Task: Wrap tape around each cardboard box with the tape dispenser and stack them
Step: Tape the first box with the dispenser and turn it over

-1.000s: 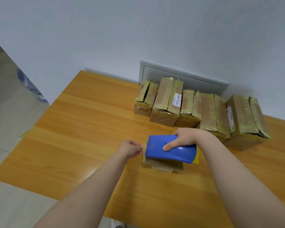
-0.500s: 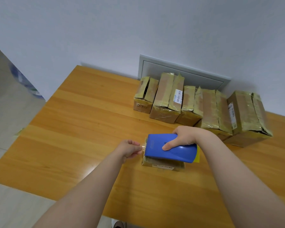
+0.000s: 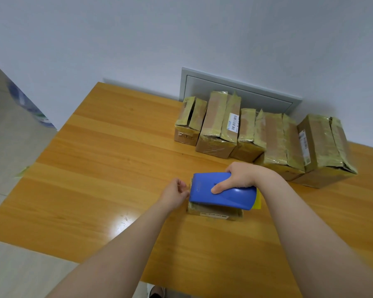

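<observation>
Atop small box [image 3: 213, 212], tape dispenser [image 3: 202, 191] lies left-right, nose left; right grip [image 3: 240, 178] clamps it, left grip [image 3: 174, 192] unclear.

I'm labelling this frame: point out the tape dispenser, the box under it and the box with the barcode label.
tape dispenser [image 3: 204, 188]: head view, blue top shell.
box under the dispenser [image 3: 218, 212]: head view, near side face.
box with the barcode label [image 3: 216, 125]: head view, taped top.

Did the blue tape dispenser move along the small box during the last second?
No. The tape dispenser keeps its place over the small box, left ends nearly level, as before.
</observation>
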